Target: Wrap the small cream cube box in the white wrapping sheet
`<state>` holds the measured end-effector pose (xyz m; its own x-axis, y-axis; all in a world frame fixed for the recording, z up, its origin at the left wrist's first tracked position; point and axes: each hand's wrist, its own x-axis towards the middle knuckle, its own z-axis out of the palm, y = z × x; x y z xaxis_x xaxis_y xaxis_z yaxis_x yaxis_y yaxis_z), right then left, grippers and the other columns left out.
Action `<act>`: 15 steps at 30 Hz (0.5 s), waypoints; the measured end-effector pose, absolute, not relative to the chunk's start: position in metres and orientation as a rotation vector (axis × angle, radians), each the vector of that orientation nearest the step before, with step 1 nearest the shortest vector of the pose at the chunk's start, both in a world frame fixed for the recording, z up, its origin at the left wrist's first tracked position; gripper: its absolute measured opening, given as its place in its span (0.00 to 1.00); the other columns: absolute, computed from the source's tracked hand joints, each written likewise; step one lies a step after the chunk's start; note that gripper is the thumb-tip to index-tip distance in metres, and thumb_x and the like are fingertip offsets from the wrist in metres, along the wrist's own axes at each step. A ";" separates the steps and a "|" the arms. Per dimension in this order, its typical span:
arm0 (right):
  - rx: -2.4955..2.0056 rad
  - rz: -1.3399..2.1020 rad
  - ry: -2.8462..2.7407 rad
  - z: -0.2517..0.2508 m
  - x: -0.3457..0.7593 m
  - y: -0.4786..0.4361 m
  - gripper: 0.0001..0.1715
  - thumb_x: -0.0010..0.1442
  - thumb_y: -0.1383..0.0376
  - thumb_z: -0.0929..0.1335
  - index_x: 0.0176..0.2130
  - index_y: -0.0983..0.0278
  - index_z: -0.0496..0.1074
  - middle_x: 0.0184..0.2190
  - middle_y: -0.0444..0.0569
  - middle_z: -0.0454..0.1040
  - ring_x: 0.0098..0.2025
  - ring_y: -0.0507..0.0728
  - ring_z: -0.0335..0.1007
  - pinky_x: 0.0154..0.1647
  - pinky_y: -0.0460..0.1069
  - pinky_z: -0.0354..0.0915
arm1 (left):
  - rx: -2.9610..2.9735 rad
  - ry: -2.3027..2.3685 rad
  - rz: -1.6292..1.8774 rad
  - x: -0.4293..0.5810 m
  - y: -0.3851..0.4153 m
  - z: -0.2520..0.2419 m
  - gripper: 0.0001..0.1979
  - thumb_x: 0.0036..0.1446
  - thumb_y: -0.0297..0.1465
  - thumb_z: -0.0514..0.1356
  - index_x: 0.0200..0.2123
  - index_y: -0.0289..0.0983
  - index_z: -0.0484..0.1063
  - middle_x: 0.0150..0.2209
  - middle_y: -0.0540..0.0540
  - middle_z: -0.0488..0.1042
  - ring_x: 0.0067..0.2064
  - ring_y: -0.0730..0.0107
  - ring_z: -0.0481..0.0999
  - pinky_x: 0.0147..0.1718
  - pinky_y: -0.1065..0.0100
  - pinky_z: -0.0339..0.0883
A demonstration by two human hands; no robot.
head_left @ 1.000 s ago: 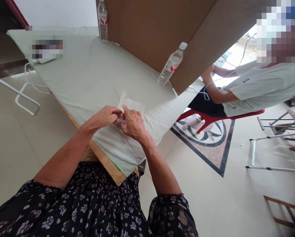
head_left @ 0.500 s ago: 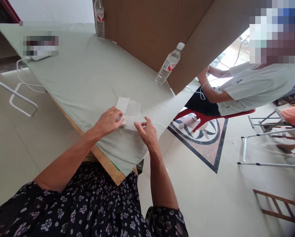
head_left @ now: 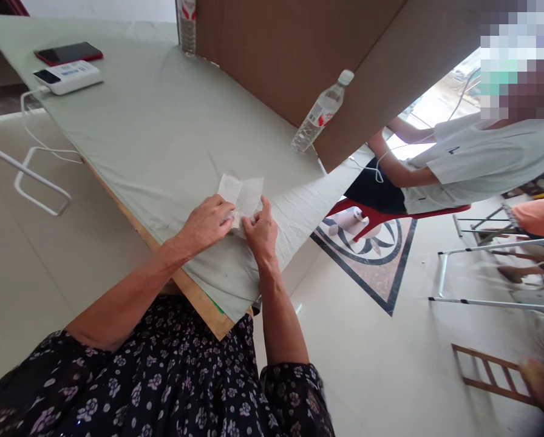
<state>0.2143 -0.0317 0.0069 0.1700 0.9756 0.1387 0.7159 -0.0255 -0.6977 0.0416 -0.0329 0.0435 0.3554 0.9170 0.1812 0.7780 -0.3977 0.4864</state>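
Note:
A small creased sheet of white paper [head_left: 243,193] lies on the pale green cloth of the table [head_left: 163,133], close to its near corner. My left hand [head_left: 207,224] is closed, pinching the paper's near left edge. My right hand [head_left: 260,229] is closed too, its fingertips gripping the paper's near right edge. Both hands meet at the paper's lower side, which lifts slightly off the cloth.
A plastic water bottle [head_left: 322,112] leans by a tall brown cardboard panel [head_left: 299,54]; another bottle [head_left: 187,24] stands farther back. A red phone [head_left: 67,53] and a white device [head_left: 67,77] lie at the far left. A seated person in white [head_left: 472,164] is at the right.
My right hand, open beside the paper half a second ago, has come in and pinched the paper's edge next to my left hand. The paper looks unfolded and raised a little.

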 end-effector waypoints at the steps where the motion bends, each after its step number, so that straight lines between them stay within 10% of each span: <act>1: -1.812 0.488 -1.613 0.008 0.212 -0.032 0.44 0.56 0.64 0.65 0.69 0.67 0.60 0.29 0.42 0.75 0.31 0.56 0.68 0.37 0.51 0.62 | 2.323 1.495 0.616 0.042 -0.033 0.044 0.14 0.65 0.30 0.56 0.48 0.37 0.79 0.47 0.38 0.77 0.52 0.53 0.75 0.53 0.58 0.71; 15: -1.515 0.606 -1.523 0.020 0.189 -0.030 0.36 0.63 0.62 0.67 0.68 0.66 0.62 0.30 0.43 0.79 0.34 0.55 0.75 0.44 0.52 0.70 | 2.256 1.523 0.524 0.048 -0.030 0.044 0.11 0.67 0.28 0.55 0.46 0.35 0.77 0.46 0.38 0.77 0.51 0.55 0.76 0.52 0.59 0.71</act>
<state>0.1894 -0.0299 0.0198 0.1291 0.9619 0.2410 0.5334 0.1375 -0.8346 0.0481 -0.0301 0.0439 0.3478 0.9323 0.0989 0.7957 -0.3493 0.4948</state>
